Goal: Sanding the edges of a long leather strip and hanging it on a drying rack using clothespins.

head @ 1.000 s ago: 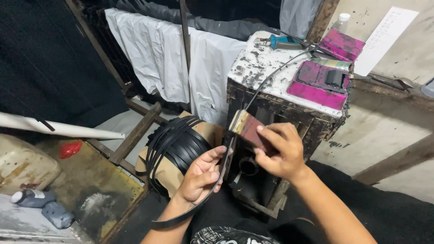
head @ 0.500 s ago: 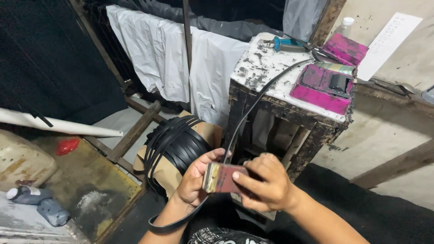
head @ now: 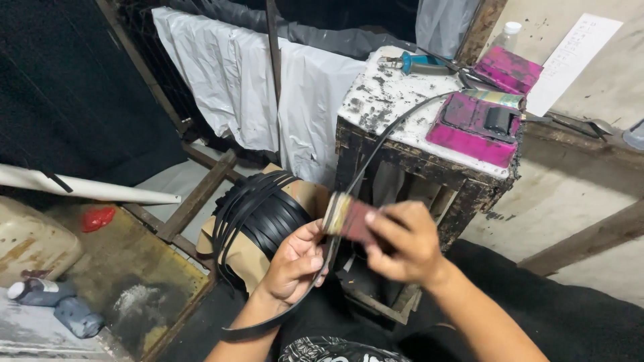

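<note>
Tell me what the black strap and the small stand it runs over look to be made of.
Black strap: probably leather or rubber, a thin, flexible strip with a smooth dull sheen.
Stand: wood, dark and worn, its white painted top chipped and stained.

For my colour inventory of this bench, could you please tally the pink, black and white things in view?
Pink: 3 - ink tray, lid, pad in the right hand.
Black: 2 - strap in the left hand, strap bundle.
White: 2 - sheet, pipe.
Total: 7
</note>
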